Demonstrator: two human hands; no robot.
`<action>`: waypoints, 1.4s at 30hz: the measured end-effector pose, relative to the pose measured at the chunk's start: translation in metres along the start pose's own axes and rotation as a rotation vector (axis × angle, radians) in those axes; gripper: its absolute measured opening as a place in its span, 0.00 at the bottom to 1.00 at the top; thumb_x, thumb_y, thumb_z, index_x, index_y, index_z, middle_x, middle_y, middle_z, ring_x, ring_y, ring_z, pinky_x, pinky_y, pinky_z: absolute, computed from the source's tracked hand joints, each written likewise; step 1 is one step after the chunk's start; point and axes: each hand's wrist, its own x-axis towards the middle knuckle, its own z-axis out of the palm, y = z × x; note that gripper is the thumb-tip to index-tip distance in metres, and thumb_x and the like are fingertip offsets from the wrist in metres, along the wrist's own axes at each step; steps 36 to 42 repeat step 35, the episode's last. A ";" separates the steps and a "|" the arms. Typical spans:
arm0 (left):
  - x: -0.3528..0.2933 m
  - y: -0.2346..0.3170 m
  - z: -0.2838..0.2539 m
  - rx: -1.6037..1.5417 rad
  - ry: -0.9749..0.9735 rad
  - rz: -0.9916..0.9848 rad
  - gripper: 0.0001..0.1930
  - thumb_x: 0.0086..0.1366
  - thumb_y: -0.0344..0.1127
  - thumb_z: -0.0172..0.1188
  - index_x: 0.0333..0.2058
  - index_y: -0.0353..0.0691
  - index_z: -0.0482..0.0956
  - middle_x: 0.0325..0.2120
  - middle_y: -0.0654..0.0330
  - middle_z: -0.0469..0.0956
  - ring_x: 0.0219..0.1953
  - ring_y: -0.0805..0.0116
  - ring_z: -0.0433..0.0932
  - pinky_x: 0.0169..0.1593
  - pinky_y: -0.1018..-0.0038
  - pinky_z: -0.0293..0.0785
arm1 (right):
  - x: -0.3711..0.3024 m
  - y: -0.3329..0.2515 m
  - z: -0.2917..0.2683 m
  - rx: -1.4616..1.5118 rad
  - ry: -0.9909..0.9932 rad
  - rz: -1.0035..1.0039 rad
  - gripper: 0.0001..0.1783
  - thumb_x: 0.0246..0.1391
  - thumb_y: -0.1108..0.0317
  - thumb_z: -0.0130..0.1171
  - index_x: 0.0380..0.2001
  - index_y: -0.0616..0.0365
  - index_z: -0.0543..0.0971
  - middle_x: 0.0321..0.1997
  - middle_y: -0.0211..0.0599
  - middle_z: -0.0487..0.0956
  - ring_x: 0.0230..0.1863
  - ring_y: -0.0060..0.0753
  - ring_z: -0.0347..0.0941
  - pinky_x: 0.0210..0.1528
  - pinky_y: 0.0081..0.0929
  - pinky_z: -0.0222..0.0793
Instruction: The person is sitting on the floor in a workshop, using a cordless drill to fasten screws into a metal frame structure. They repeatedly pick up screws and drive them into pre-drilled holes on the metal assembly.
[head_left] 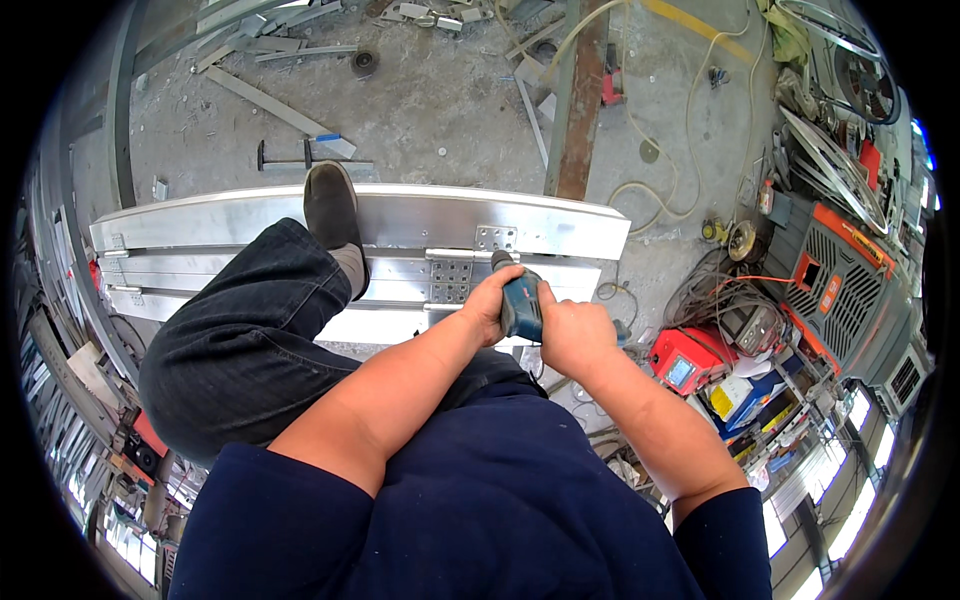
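Clamping both hands' grip, left hand (pixel 490 303) and right hand (pixel 572 335), on a teal drill (pixel 520 303), apparently over aluminium beams (pixel 400 220) above cluttered concrete floor (pixel 440 90).

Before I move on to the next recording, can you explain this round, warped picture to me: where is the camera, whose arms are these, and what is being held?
There is no machine here: a person works with bare hands. The camera sits on the person's head and looks down through a fisheye lens, so straight edges bend near the rim. The two forearms coming from the lower edge are the person's own. The left hand and the right hand both grip a blue power tool, its tip pointing at a perforated metal plate. That plate sits on long silvery metal beams laid across a concrete floor. The person's left leg is raised, with the dark shoe planted on the beams. To the right stand a red box-shaped machine, an orange and grey machine and coiled cables.
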 end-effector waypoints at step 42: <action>0.047 0.022 -0.017 0.361 0.139 -0.061 0.24 0.62 0.61 0.50 0.42 0.51 0.81 0.38 0.65 0.84 0.41 0.62 0.83 0.43 0.61 0.82 | 0.015 0.018 0.029 0.242 0.191 0.081 0.09 0.42 0.64 0.64 0.30 0.51 0.86 0.35 0.38 0.85 0.40 0.41 0.83 0.44 0.37 0.78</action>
